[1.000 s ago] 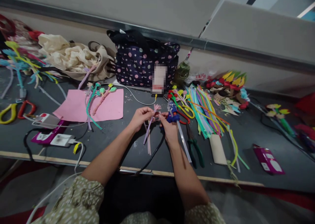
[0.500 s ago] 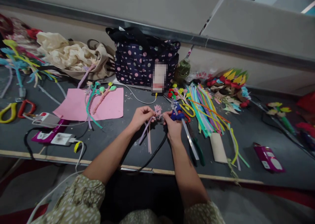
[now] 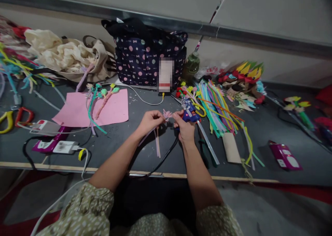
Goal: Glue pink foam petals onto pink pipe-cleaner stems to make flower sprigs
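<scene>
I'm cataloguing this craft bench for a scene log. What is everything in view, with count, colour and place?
pipe-cleaner flower: one, pink-lilac, between both hands
glue gun: one, blue, in right hand, black cord toward table edge
pipe cleaners: a bundle, many colours, right of glue gun
pink sheet: one, left of centre
finished stems: a few, green and pink, on pink sheet
bag: one, navy with dots, at back wall
cloth bag: one, cream, back left
bottle: one, green, right of bag
pliers: one, green-handled, near right forearm
scissors: red and yellow handles, far left
box: one, magenta, right
table: one, dark grey
left hand: pinching flower stem
right hand: gripping glue gun
</scene>
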